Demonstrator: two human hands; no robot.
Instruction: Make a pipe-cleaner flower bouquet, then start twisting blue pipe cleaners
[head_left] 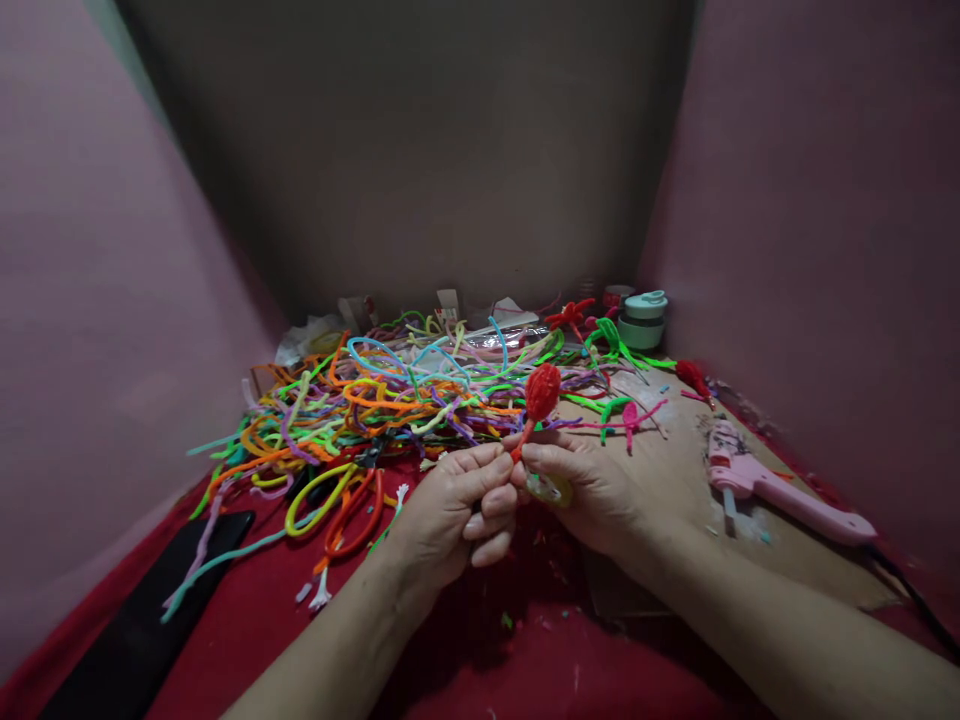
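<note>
A red fuzzy piece (542, 392) rises just above both sets of fingers, its rounded head clear of them and leaning slightly to the right, its thin stem (525, 436) running down into the pinch. The thumb and forefinger of the left hand (454, 505) are closed on the stem's lower end, the other fingers curled loosely below. The right hand (600, 490) meets it from the other side, thumb and forefinger drawn together at the stem with no visible gap. Something clear and yellowish (550, 488) shows under the right fingers; what it is cannot be told.

For handling this well, I would keep one pinch firm and let the other do the shaping, gripping low so the fluffy head is not flattened, and using small, even pressure so the stem does not kink.

Just beyond the fingers, to the left, spreads a tangled heap of coloured fuzzy stems (420, 390); nearer, left of the left fingers, lies a yellow loop (304, 505). Right of the right fingers, well apart, a pink glue gun (795, 500) rests on cardboard (675, 460). Below the fingers is the red-covered tabletop (450, 650), with small scraps.
</note>
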